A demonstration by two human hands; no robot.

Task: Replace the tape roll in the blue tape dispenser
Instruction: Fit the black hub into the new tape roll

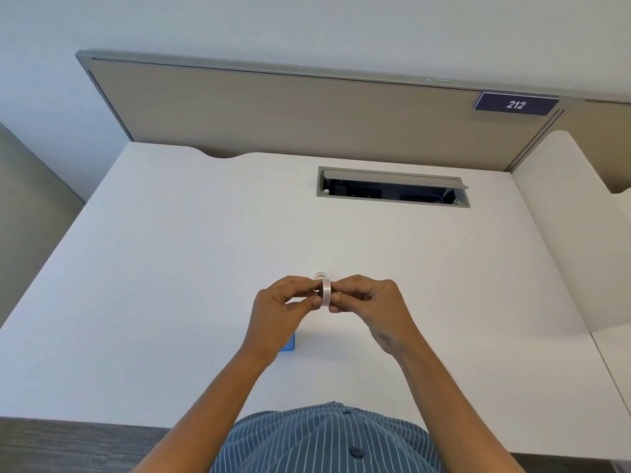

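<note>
A pale, translucent tape roll (326,294) is held edge-on above the white desk (170,268), pinched from both sides. My left hand (283,305) grips its left face with thumb and fingers. My right hand (368,302) grips its right face the same way. Just behind the held roll, a second clear ring-shaped piece (321,275) lies on the desk, mostly hidden by my fingers. The blue tape dispenser (288,343) rests on the desk under my left wrist; only a small blue corner shows.
An open cable hatch (392,187) with a raised grey lid is set into the desk at the back. A beige partition (307,114) with a "212" sign (515,104) stands behind. A second desk adjoins on the right.
</note>
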